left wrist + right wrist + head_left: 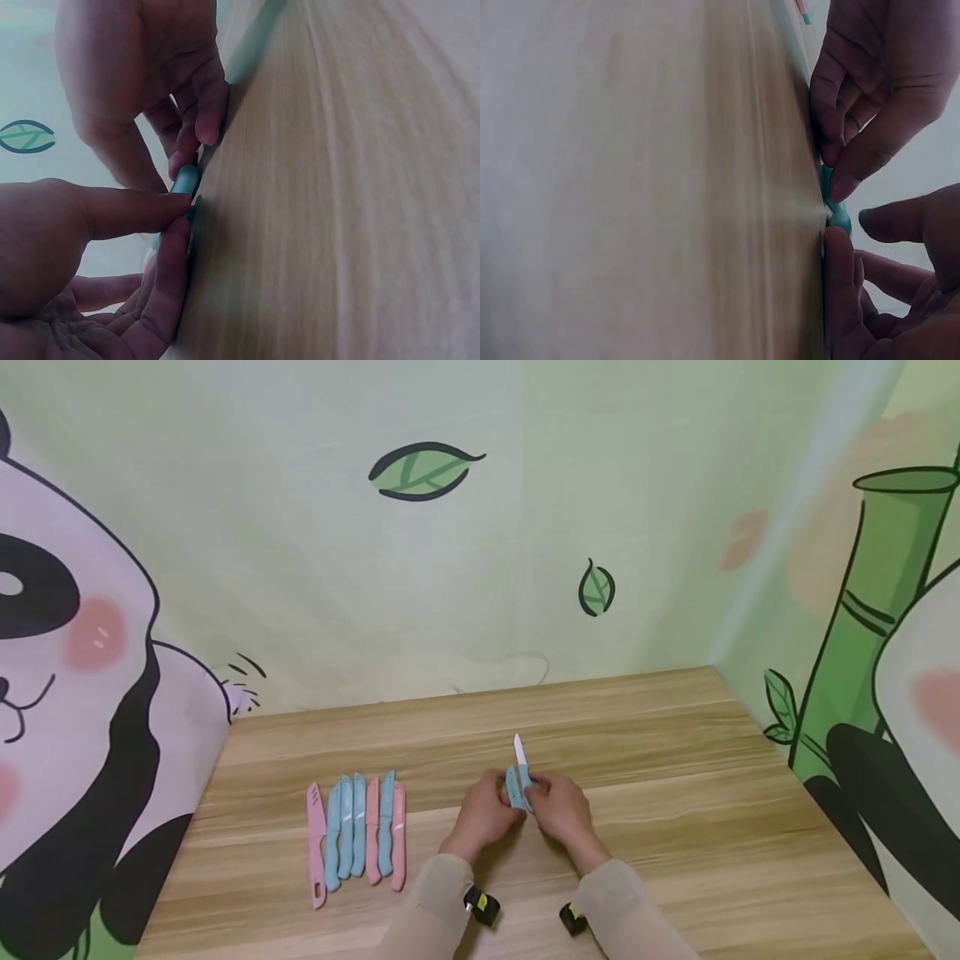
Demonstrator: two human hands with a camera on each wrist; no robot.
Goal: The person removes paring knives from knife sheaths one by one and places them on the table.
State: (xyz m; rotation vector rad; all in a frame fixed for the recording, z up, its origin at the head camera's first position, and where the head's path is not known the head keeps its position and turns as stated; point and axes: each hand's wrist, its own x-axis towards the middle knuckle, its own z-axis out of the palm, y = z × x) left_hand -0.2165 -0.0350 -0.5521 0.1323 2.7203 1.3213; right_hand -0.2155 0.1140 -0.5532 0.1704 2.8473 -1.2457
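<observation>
Your left hand [483,810] pinched the blue sheath [513,787] while your right hand [562,811], thumb spread from its fingers, touched the white-bladed knife [523,771] beside it, right of 7 other knives [359,827] on the table [645,743].

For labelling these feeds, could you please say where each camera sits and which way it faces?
Head: on the head, looking forward and down at the table; left hand, right hand, sleeves show.
Left wrist: on that wrist, facing its hand's work; both hands show.
Right wrist: on that wrist, facing its hand's work; both hands show.
Wrist views share: both hands, table, turquoise knife.
</observation>
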